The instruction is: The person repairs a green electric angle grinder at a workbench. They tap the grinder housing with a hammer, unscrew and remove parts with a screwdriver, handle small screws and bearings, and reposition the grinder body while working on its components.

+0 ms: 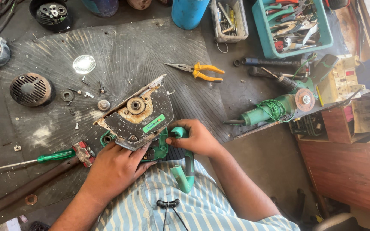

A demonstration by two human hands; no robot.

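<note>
Left hand (115,167) grips the lower edge of a green circular saw (140,117), fingers curled under its rusty metal blade guard. Right hand (195,137) closed around the saw's green handle (184,169), thumb likely on top, partly hidden. Saw sits tilted at the near edge of a ribbed dark mat (120,55), against the person's striped shirt. Green screwdriver (43,158) lies left, yellow pliers (202,71) beyond, green angle grinder (275,109) well right
</note>
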